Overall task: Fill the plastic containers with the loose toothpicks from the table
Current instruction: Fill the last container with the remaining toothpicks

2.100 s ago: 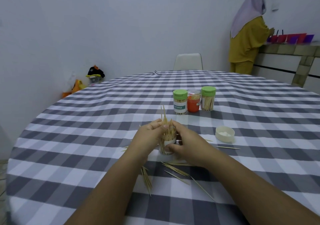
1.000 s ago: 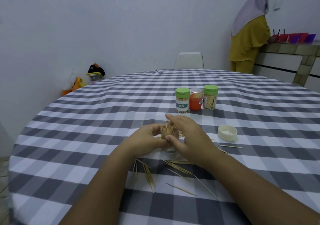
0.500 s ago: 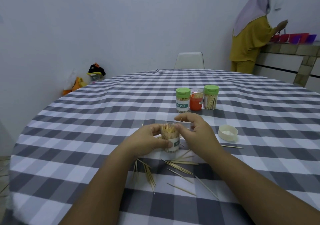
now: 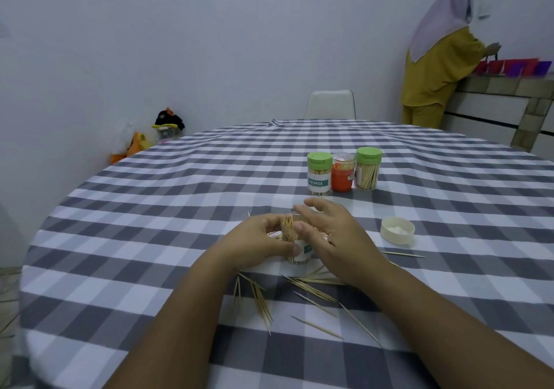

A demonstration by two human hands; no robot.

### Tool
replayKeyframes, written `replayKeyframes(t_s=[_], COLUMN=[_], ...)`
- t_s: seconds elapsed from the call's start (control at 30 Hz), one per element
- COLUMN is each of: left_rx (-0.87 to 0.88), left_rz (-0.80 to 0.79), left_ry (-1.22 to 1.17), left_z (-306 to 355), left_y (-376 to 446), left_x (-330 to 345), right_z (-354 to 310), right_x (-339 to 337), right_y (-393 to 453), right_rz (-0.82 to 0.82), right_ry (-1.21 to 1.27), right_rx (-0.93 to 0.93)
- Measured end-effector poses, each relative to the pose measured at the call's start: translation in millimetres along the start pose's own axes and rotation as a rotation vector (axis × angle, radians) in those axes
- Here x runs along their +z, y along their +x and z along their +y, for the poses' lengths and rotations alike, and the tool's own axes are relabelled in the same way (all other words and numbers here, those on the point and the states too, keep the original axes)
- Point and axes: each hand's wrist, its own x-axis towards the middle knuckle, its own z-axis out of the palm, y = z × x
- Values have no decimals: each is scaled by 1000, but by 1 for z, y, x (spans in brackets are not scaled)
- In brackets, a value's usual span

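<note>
Clear plastic container [image 4: 299,253] stands upright on the checked tablecloth [image 4: 150,238] mid-table, packed w/ toothpicks, between your hands. Your left hand [image 4: 257,243] curls round its left side, thumb on the label. Your right hand [image 4: 335,235] sits at its right side, fingers loosely spread over the rim, thumb against the toothpick tips; can't tell if it pinches any. Loose toothpicks [image 4: 299,295] lie scattered just in front of the container, near your wrists. White lid [image 4: 397,234] sits to the right, apart. Three more containers [image 4: 341,174] stand in a row farther back, two w/ green caps
</note>
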Motion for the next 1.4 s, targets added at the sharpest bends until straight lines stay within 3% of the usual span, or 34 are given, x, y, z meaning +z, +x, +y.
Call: replayKeyframes(t_s=[0.1, 0.17, 0.23, 0.3, 0.47, 0.73, 1.0, 1.3, 1.4], left_rx=[-27, -79, -149, -202, -237, -73, -136, -221, -266], left_rz=[27, 194, 394, 458, 362, 220, 66, 108, 106], left_ry=[-116, -152, 8, 155, 483, 367, 740, 1066, 950], left_z=[-5, -10, -19, -28, -30, -17, 0, 15, 15], left_y=[-1, 1, 6, 11, 19, 11, 7, 17, 15], left_x=[-8, -15, -18, -16, -10, -3, 3, 14, 9], right_z=[-1, 0, 2, 2, 0, 5, 6, 6, 5], right_x=[-1, 0, 1, 0, -1, -6, -16, -13, -12], right_y=[-1, -1, 0, 0, 1, 4, 4, 3, 3], right_rz=[-110, -178, -220, -230, -233, -232, -219, -233, -235], right_ry=[155, 196, 207, 228, 230, 258, 230, 243, 235], right_rx=[64, 142, 192, 216, 230, 261, 300, 294, 287])
